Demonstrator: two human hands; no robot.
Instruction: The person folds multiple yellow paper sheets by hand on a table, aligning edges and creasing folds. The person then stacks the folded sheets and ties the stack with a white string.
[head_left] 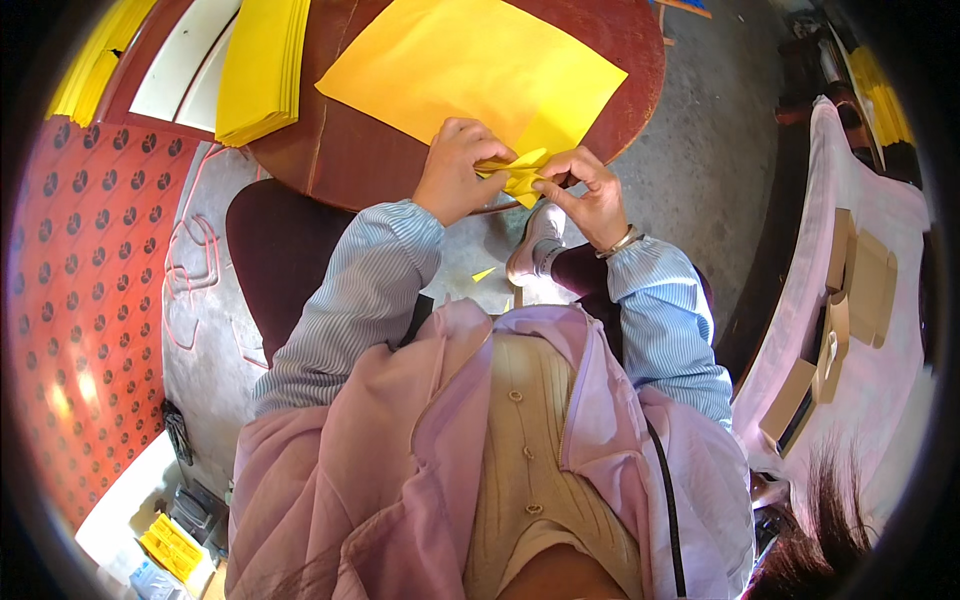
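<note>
Both my hands meet at the near edge of a round reddish-brown table [370, 160], pinching a small folded piece of yellow paper [522, 180]. My left hand [460, 170] grips its left side between thumb and fingers. On the right side, the thumb and forefinger of my right hand [592, 195] close on it. The folds stick out in several pointed layers between my fingertips. Just beyond my hands lies a large flat sheet of yellow paper [470, 70] on the tabletop.
A thick stack of folded yellow paper [262, 75] rests at the table's left. A yellow scrap [483, 274] lies on the floor below my hands. Open cardboard boxes [850, 290] sit on a pink-covered surface [900, 360] at right. A red patterned panel [90, 270] stands at left.
</note>
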